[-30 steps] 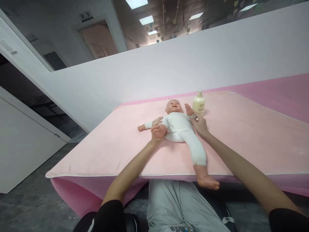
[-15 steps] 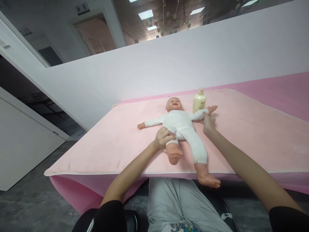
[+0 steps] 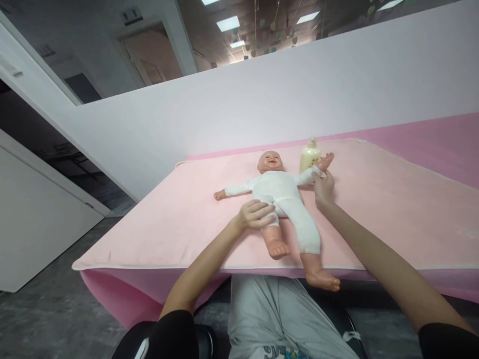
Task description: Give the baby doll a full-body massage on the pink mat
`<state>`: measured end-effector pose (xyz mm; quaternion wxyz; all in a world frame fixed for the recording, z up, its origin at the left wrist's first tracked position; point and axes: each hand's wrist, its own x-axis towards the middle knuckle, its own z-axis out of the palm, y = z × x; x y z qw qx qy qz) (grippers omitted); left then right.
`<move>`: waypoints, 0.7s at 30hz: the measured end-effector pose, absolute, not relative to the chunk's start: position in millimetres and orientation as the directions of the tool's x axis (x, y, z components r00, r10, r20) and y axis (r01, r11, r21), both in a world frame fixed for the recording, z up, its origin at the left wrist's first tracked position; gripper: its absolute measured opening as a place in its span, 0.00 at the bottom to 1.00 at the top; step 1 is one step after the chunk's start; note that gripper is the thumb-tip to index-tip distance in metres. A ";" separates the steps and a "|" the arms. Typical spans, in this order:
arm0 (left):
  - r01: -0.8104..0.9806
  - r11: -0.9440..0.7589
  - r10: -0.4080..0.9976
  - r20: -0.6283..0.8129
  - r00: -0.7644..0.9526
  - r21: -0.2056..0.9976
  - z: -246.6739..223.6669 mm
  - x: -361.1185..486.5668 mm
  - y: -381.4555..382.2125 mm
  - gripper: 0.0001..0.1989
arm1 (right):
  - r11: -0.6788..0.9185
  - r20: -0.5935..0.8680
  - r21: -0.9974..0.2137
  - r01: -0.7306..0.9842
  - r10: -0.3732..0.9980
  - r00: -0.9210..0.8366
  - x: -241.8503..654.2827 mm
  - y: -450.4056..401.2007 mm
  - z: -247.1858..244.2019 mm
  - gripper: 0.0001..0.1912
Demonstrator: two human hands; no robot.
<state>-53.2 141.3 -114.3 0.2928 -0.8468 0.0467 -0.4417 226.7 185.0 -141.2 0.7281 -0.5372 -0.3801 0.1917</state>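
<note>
A baby doll [image 3: 275, 185] with a white cloth body and bare plastic head, hands and feet lies on its back, head toward the wall. My left hand [image 3: 256, 214] lies over the thigh of the leg on the left, its fingers wrapped across the cloth and its thumb hidden. My right hand [image 3: 324, 188] is closed around the forearm of the arm on the right, just below the doll's wrist. That doll hand is raised off the towel, partly in front of a pale yellow pump bottle [image 3: 307, 157]. The other leg's foot hangs past the table edge.
A peach towel [image 3: 168, 219] with a white border covers the table, over a pink cloth [image 3: 112, 294]. Behind stands a white partition wall [image 3: 243, 109] with a window above. At the left is a white door panel [image 3: 45, 219].
The doll's leg under my left hand has lowered and swung slightly right, and my left fingers lie flatter across it. In my right hand, the doll's forearm has tilted upward.
</note>
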 end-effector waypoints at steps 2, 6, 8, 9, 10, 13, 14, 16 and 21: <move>0.270 -0.843 -0.286 0.813 0.507 -0.464 -113.8 -56.5 146.3 0.07 | 0.352 0.395 -0.915 0.195 0.695 0.601 221.2 179.3 -137.3 0.30; 0.367 -0.904 -0.049 0.904 0.424 -0.221 -115.6 -52.7 152.5 0.17 | 0.379 0.612 -0.748 0.546 0.713 0.343 212.5 167.6 -131.3 0.26; 0.382 -0.906 0.034 0.867 0.497 -0.183 -117.1 -47.6 154.6 0.19 | 0.390 0.655 -0.574 0.720 0.747 0.118 209.8 163.5 -130.2 0.23; 0.389 -0.900 0.054 0.838 0.543 -0.195 -118.0 -45.1 155.5 0.19 | 0.393 0.650 -0.494 0.775 0.759 0.029 208.7 162.0 -129.9 0.23; 0.395 -0.894 0.063 0.813 0.579 -0.213 -119.0 -42.9 156.0 0.20 | 0.395 0.641 -0.435 0.809 0.767 -0.029 207.9 160.8 -129.7 0.24; 0.402 -0.875 0.035 0.795 0.606 -0.268 -123.1 -40.7 154.7 0.19 | 0.384 0.635 -0.399 0.833 0.771 -0.051 207.3 159.7 -128.9 0.24; 0.402 -0.871 0.018 0.798 0.602 -0.283 -124.9 -41.5 153.1 0.19 | 0.380 0.632 -0.416 0.827 0.774 -0.038 207.8 160.1 -128.8 0.24; 0.375 -0.868 -0.029 0.789 0.614 -0.324 -128.8 -43.9 148.7 0.20 | 0.363 0.619 -0.469 0.805 0.785 0.006 209.9 162.0 -129.1 0.25; 0.123 -0.875 -0.213 0.600 0.771 -0.469 -135.1 -42.2 135.3 0.22 | 0.361 0.604 -0.544 0.758 0.795 0.055 214.2 167.6 -132.0 0.25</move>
